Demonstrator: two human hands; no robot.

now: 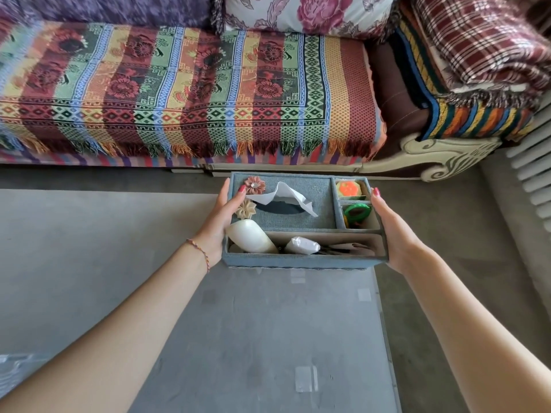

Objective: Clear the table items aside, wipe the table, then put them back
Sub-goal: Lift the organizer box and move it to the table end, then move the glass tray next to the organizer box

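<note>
A blue fabric organizer box (298,262) with a tissue slot is held between both hands above the far edge of the glass table (268,338). A white tissue (286,195) sticks out of its top. Its compartments hold a white bottle (250,236), a white wrapped item (301,245), an orange and yellow object (350,189) and a green object (356,213). My left hand (222,222) grips the box's left side, thumb on top by two fabric flowers. My right hand (390,231) holds the right side, fingers underneath hidden.
A sofa with a striped patterned throw (185,90) runs across the back, with cushions on it. Folded blankets (477,70) are piled at the right. A white radiator (533,174) stands at the far right. Grey floor (89,248) lies to the table's left.
</note>
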